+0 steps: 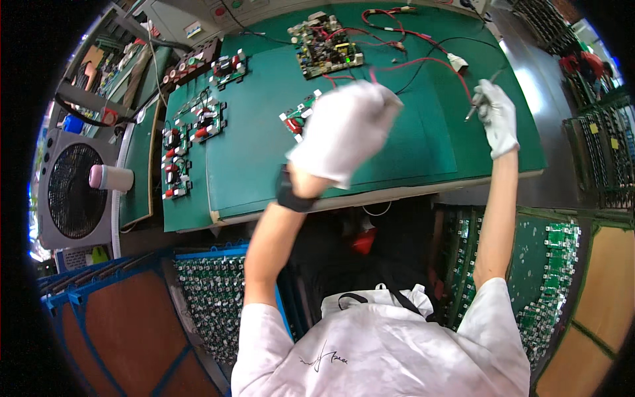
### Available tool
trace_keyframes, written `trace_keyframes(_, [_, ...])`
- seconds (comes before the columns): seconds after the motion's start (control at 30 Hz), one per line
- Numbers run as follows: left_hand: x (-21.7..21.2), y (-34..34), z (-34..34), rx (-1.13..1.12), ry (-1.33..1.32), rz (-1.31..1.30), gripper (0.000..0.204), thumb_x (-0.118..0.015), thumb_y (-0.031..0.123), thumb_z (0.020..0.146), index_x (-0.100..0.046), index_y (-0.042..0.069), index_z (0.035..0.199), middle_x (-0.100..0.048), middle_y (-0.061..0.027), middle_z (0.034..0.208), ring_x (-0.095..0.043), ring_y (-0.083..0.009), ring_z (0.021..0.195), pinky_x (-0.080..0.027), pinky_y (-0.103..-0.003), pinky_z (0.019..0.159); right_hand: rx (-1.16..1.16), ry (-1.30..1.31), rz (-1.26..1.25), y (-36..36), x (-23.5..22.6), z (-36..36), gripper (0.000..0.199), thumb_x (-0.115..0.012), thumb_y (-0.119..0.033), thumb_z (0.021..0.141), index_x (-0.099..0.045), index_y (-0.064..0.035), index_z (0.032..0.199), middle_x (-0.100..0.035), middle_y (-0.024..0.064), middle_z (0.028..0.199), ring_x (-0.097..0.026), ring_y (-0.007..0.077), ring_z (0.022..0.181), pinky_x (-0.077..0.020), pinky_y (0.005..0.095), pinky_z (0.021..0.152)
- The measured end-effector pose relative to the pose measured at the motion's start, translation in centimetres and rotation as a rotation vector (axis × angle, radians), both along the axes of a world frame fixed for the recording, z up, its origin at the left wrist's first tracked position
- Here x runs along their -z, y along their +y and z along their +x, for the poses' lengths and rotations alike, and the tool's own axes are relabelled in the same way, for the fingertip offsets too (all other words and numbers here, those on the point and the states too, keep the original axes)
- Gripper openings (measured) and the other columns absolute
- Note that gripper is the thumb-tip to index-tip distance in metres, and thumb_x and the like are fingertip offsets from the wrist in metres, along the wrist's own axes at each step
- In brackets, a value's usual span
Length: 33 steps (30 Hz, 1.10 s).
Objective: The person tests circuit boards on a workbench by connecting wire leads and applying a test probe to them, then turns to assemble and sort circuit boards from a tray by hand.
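My left hand (349, 129), in a white glove and smeared by motion, is closed above the middle of the green mat (251, 162). A red wire (423, 61) runs down behind or into its fist; I cannot make out what it holds. Partly under this hand lies a small circuit board (294, 124) with a red component. At the right side of the mat my gloved right hand (496, 118) is closed on a thin metal-tipped tool (470, 115), the red wire reaching its fingers. A larger populated circuit board (324, 46) with a lit green display sits at the back.
Several small boards (208, 120) line the mat's left side. A white connector (457, 63) and a black cable (473, 38) lie at back right. A fan (76, 182) and a bottle (112, 178) stand left. Board racks (211, 298) flank my body.
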<state>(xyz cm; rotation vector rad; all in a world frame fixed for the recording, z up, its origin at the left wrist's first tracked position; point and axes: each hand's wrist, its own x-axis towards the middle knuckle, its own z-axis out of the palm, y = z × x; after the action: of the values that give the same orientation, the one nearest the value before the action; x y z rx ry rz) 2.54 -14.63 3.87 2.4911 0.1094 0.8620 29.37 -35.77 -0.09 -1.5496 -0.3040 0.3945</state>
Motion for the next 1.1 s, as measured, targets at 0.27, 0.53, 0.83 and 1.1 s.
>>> trace_keyframes(0.27, [-1.3, 14.5, -4.7, -0.139, 0.058, -0.556, 0.066, -0.071, 0.018, 0.099, -0.043, 0.002, 0.157, -0.072, -0.0084, 0.106, -0.063, -0.0111, 0.095, -0.05, -0.025, 0.085, -0.336, -0.226, 0.304, 6.6, -3.4, -9.2, 0.036, -0.076, -0.034, 0.099, -0.065, -0.0024, 0.111, -0.072, 0.0079, 0.094, -0.07, 0.0141, 0.076, -0.0588, 0.028, 0.065])
trace_keyframes(0.53, [4.0, 17.6, -4.0, 0.026, 0.252, -0.964, 0.036, -0.077, 0.035, 0.097, -0.07, 0.003, 0.113, -0.074, -0.0015, 0.099, -0.062, -0.0081, 0.086, -0.048, -0.022, 0.079, -0.405, -0.344, 0.262, 17.8, -2.7, -10.7, 0.036, -0.069, -0.034, 0.103, -0.062, 0.0, 0.112, -0.075, 0.015, 0.098, -0.074, 0.0202, 0.081, -0.0597, 0.031, 0.074])
trace_keyframes(0.83, [4.0, 17.2, -4.4, 0.065, 0.459, -0.837, 0.03, -0.08, 0.027, 0.095, -0.076, 0.0, 0.107, -0.074, 0.0015, 0.095, -0.062, -0.0046, 0.086, -0.051, -0.023, 0.078, -0.601, -0.303, 0.304, 18.7, -0.6, -11.5, 0.037, -0.065, -0.029, 0.106, -0.061, 0.0055, 0.119, -0.072, 0.0207, 0.111, -0.074, 0.0254, 0.099, -0.0625, 0.0366, 0.085])
trace_keyframes(1.1, [4.8, 16.7, -4.5, 0.082, 0.445, -0.843, 0.027, -0.078, 0.023, 0.097, -0.076, -0.001, 0.107, -0.075, -0.0019, 0.094, -0.066, -0.0061, 0.08, -0.056, -0.024, 0.066, -0.581, -0.493, 0.213, 18.9, -0.6, -12.6, 0.022, -0.071, -0.015, 0.102, -0.067, 0.0012, 0.117, -0.075, 0.0099, 0.103, -0.074, 0.0165, 0.096, -0.0591, 0.0312, 0.089])
